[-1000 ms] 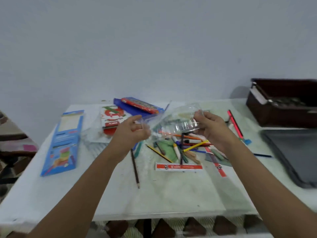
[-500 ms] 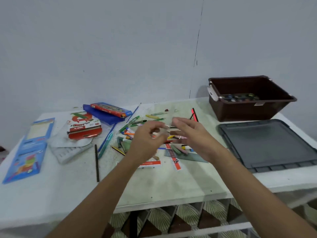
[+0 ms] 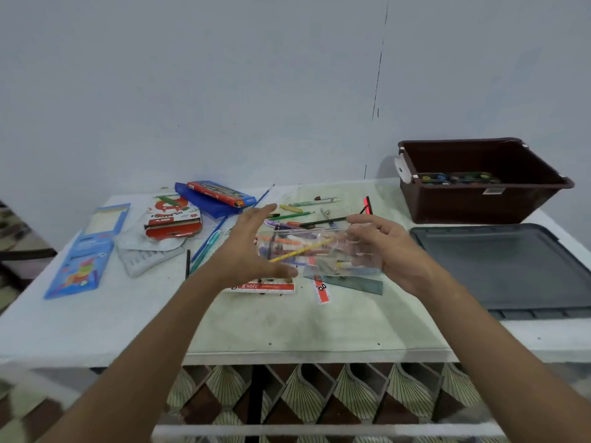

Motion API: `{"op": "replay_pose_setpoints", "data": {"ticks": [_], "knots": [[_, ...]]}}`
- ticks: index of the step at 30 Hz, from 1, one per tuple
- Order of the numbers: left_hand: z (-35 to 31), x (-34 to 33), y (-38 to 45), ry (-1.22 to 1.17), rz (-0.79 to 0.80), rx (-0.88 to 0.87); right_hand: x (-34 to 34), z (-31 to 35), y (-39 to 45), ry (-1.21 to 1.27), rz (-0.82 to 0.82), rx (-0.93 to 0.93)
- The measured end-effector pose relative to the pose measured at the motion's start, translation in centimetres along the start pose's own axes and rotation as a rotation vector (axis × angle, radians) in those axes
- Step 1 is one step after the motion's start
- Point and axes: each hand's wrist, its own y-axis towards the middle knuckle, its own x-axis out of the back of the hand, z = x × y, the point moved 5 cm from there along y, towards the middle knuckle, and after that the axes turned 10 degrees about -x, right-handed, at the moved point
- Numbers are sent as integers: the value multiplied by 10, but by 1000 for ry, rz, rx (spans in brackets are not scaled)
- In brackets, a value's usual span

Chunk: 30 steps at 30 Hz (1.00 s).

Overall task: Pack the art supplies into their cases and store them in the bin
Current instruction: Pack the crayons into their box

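Clear, glossy plastic on the case (image 3: 323, 251), so thin the coloured pencils show straight through it; the bin (image 3: 479, 199) is smooth dark-brown plastic with a dull sheen, and the lid (image 3: 505, 266) beside it reads as matt grey plastic with moulded ridges. Printed card on the blue box (image 3: 80, 266) and the red-and-white box (image 3: 174, 219), lightly glossy; the tabletop (image 3: 287, 327) looks pale, matt and scuffed, with small dark specks across it.

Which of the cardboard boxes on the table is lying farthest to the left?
The light blue box near the table's left edge; the red-and-white oil pastels box and the red box on the blue pouch lie further right.
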Motion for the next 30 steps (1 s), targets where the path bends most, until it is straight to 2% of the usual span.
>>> {"op": "replay_pose_setpoints", "data": {"ticks": [4,7,10,12,16,19,24,30], "knots": [[12,-6,-12,-45,103,-11,7,-14,3,39,-6,-45],[22,-10,-21,-79,29,-19,10,-29,5,4,-6,-41],[37,-15,-34,-130,14,9,16,-45,2,-336,37,11],[49,-22,-44,-117,53,46,18,-59,-2,-566,76,-17],[70,-43,-69,-56,169,104,15,-85,-6,-930,44,5],[84,-56,-82,54,287,127,12,-107,-6,-1105,63,18],[95,-62,-81,94,326,144,9,-114,-2,-1167,26,9],[87,-57,-75,13,209,114,11,-109,2,-1148,-1,11]]}}
